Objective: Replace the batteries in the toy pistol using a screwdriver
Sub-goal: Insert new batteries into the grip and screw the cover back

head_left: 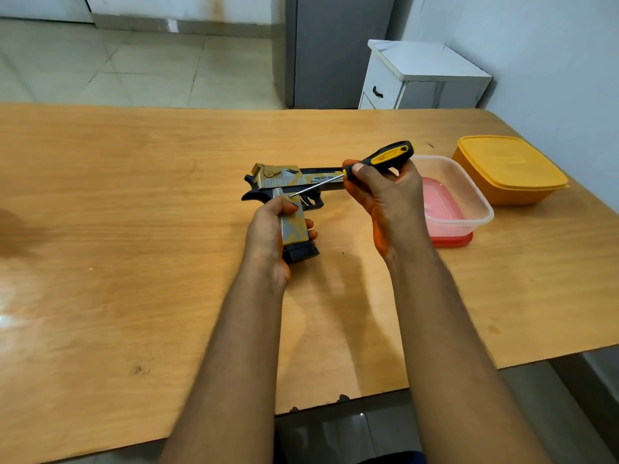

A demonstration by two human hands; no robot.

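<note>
Screwdriver (378,161): your right hand (385,192) pinches its handle, tip on the toy pistol (291,192); your left hand (268,236) clasps the pistol's handle. Risk: slanted shaft slipping, chewing the screw.

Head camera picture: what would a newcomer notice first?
The gold-and-grey toy pistol at mid-table, its grip clasped by the left hand. The right hand aims a black-and-yellow screwdriver, tip touching the pistol above the grip. Right of them stands a clear plastic tub.
</note>
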